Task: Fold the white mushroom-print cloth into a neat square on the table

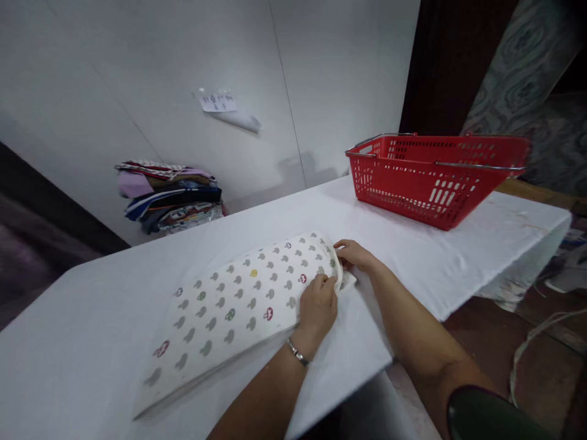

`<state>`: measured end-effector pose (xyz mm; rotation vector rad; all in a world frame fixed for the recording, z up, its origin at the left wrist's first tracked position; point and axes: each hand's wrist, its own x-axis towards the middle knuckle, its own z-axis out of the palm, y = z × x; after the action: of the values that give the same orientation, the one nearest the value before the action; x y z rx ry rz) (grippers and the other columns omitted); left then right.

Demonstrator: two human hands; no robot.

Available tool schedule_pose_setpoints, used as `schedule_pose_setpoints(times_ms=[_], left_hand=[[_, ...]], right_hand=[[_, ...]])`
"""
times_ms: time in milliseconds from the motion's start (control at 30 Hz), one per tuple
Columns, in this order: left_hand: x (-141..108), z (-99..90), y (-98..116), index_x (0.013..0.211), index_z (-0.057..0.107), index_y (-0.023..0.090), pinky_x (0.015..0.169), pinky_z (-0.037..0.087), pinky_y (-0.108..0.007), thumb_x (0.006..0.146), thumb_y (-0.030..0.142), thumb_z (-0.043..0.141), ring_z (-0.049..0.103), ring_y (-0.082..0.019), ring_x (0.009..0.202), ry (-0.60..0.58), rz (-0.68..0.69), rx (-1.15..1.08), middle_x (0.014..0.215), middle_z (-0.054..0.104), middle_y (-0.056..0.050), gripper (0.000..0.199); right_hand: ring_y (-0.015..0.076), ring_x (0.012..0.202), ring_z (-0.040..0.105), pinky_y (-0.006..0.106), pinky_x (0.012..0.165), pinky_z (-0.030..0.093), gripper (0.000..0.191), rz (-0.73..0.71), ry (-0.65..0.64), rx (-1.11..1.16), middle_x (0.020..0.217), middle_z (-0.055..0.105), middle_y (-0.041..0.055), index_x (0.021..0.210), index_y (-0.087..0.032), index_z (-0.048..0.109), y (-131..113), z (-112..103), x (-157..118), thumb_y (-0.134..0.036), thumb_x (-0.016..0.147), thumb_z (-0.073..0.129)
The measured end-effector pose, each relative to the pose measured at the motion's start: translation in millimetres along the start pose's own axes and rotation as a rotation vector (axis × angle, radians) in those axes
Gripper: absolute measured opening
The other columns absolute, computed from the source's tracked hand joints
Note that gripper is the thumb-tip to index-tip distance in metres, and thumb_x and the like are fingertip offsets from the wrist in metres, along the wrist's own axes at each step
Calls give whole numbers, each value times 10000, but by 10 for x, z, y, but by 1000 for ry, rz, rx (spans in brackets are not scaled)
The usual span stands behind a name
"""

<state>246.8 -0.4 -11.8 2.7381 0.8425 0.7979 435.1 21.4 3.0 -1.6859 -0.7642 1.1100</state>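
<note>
White with grey mushrooms and a few red, green and yellow ones, the cloth [247, 299] lies folded in a long, flat bundle from lower left to the centre of the frame, on the white-covered table [82, 342]. From my end of the feed I have both hands at its right end, where the layers curve round in a thick, soft rim. My left hand [318, 305], with a bracelet [298, 352] at the wrist, lies over the near corner, fingers bent and close together on the print; I cannot tell whether the thumb pinches from below. My right hand [353, 253] is at the far side of that same end, fingers curled in by the edge, their tips partly hidden, so I cannot say what they pinch. I judge the cloth light for its size, soft and a little springy, not fragile and not very slippery, though its layers could slide apart if I drew on only the top one. I would take hold through the whole thickness at the rim, thumb under and fingers over, and support the long body with a flat palm, since it may sag midway. A red basket [408, 186] stands on the table at upper right, and clothes [172, 198] are stacked at left, beyond the table's far edge
</note>
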Motion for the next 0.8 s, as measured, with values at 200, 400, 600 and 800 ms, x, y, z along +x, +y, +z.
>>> schedule_pose_setpoints(times_ms=[200,400,600,800], left_hand=[[-3,4,5,1106,518,230,811,470,-329,834,94,414,543,-174,957,-58,13,23,1105,553,-48,320],[-18,27,28,1266,418,216,854,464,-394,854,299,513,525,-231,1026,-71,9,64,1232,522,-79,431],[-22,40,23,1246,436,238,831,469,-373,857,212,471,541,-207,978,-63,-8,56,1172,540,-63,391],[-22,80,-2,1321,355,213,916,455,-402,820,165,472,509,-229,1099,-31,-49,-17,1231,523,-87,517]], right_hand=[[91,415,452,194,411,394,291,7,2,34,464,500,-61,989,-149,535,-35,10,-15,-100,703,562],[91,457,493,189,405,383,206,-8,-66,62,576,540,-28,965,-166,557,-54,9,-66,-266,785,569],[79,470,462,185,411,356,310,-94,-4,38,604,522,-54,1020,-179,547,-19,52,-51,-226,721,617],[81,457,437,187,411,324,387,-264,108,103,541,471,-85,1059,-167,545,-5,165,-34,-214,681,609]])
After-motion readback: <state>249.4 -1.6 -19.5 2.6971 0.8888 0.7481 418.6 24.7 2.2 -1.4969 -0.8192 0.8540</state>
